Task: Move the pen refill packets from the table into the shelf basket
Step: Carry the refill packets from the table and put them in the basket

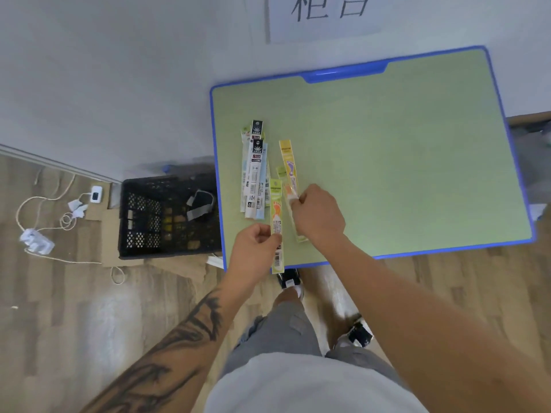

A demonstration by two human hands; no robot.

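While the left hand [257,240] pinches the lower part of a green refill packet [276,225], its long axis running away from the person, the right hand [316,214] curls its fingertips [295,201] round a yellow packet [288,171] lying almost parallel just beside it. More packets [254,171] sit in a loose pile further left on the green table [402,150]. Lower, to the left, the black basket [167,216] stands on the floor, nearer the left hand, so I reckon that hand goes first.
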